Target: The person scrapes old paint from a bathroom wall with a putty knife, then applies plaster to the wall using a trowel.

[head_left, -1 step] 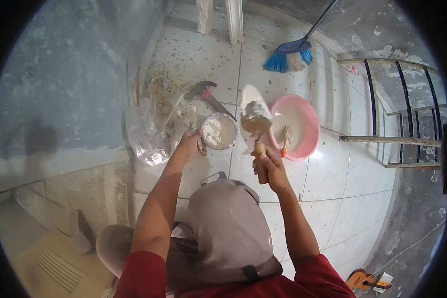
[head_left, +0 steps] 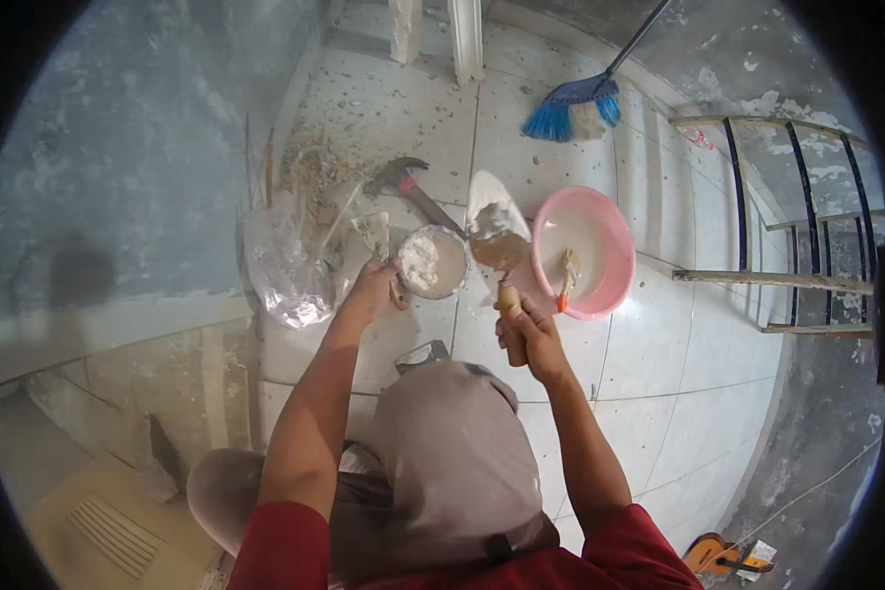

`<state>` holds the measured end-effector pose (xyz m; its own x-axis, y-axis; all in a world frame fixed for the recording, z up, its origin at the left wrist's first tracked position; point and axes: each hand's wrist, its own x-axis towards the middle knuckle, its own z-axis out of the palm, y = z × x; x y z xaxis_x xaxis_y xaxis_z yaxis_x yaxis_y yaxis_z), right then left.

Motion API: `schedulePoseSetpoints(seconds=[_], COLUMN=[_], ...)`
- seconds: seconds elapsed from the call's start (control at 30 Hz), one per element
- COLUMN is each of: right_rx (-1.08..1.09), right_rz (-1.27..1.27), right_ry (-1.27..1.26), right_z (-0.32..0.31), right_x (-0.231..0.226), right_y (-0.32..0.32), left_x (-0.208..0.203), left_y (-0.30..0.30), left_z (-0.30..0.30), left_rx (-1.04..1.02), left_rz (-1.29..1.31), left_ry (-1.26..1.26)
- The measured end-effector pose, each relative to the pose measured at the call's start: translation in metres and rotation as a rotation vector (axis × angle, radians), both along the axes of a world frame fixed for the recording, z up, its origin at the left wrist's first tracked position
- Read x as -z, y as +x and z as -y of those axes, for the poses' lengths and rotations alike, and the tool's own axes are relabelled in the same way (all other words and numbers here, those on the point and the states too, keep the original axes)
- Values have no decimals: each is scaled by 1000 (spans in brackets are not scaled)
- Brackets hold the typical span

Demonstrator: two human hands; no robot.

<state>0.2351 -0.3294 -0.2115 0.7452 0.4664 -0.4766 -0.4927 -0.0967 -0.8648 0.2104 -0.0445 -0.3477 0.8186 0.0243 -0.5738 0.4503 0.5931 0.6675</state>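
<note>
Trowel [head_left: 495, 231], loaded with wet plaster, held by its wooden handle in right hand [head_left: 529, 329]'s closed fist, at 9 o'clock of pink basin [head_left: 600, 231]. Left hand [head_left: 374, 290] grips small bowl [head_left: 433, 261]'s rim (powder inside). Risk: a tilted blade would drop the plaster onto the tiles.
</note>
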Motion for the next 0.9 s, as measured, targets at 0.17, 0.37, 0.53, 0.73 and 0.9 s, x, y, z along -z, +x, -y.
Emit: schedulePoseSetpoints(seconds=[0.17, 0.37, 0.53, 0.73, 0.9], right_rx=[-37, 42, 198, 76, 39], right_rz=[-23, 68, 61, 110, 267], right_ry=[-58, -9, 169, 236, 289], right_z=[-18, -47, -91, -124, -94], right_x=[31, 50, 46, 5, 23], right_y=[-5, -6, 8, -10, -32], left_x=[15, -16, -90, -120, -129], left_y=[-6, 28, 20, -36, -44], left_z=[-2, -36, -44, 18, 37], left_rx=[22, -11, 104, -32, -46], left_rz=[-47, 65, -28, -53, -91], left_ry=[215, 877, 605, 495, 519])
